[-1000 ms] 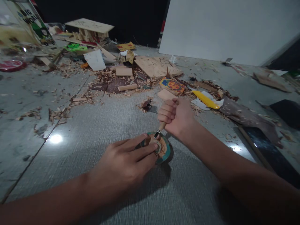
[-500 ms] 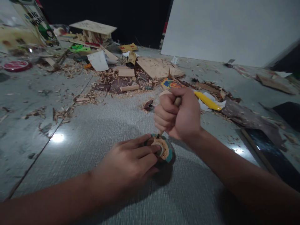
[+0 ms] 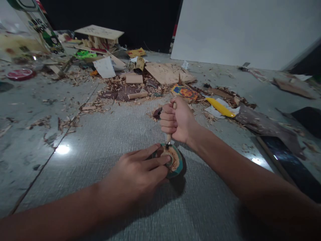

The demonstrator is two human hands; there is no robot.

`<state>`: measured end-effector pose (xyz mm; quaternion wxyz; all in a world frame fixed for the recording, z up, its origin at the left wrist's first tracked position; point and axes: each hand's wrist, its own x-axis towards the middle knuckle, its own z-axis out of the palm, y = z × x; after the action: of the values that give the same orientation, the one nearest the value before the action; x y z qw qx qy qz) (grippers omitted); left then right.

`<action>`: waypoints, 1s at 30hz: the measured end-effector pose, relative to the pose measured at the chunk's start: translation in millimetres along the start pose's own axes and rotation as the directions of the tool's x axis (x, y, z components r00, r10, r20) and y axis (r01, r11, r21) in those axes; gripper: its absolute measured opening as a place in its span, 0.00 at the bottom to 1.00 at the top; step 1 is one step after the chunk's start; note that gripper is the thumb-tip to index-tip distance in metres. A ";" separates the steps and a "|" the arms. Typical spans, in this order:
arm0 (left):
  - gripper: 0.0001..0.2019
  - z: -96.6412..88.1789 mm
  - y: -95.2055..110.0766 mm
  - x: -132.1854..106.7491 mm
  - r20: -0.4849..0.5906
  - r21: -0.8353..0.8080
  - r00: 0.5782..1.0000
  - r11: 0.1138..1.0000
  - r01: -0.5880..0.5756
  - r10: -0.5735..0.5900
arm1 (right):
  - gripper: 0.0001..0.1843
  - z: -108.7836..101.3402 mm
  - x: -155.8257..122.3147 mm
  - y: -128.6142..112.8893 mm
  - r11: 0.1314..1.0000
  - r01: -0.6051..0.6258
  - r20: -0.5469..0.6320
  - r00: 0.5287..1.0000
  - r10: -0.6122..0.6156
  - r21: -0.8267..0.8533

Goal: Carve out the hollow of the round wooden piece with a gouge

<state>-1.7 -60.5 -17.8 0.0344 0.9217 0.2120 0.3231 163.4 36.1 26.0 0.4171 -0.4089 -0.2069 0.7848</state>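
Note:
My right hand (image 3: 177,118) is wrapped in a fist round the wooden handle of a carving chisel (image 3: 169,138). Its metal tip points down onto the far edge of a round wooden piece (image 3: 177,164). That piece has a teal rim, a roughly carved ring of pale wood and a raised middle. My left hand (image 3: 142,167) holds it down from the left, with fingers laid across its top and one fingertip on the raised middle. The hand hides the piece's left part. Just beyond my right fist lies a small dark brown chip (image 3: 157,113).
Wood shavings and scraps surround a flat wooden board (image 3: 168,72) at the back. A yellow-handled tool (image 3: 220,107) lies right of it, beside a painted piece (image 3: 184,92). At the right is a phone (image 3: 288,164); a red lid (image 3: 20,74) sits far left.
My right hand has swung left and the chisel stands more upright, its metal part now showing at the piece's far edge. My left hand stays on the round piece.

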 end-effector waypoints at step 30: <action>0.05 2.3 2.1 -2.3 0.006 -0.039 1.000 0.999 0.012 -0.012 | 0.24 0.7 -2.1 -1.8 0.992 0.072 0.030 0.997 -0.069 -0.108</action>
<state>-1.2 -63.2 -20.6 0.0553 0.9205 0.2112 0.3242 164.4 35.4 28.6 0.4189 -0.4131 -0.2692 0.7625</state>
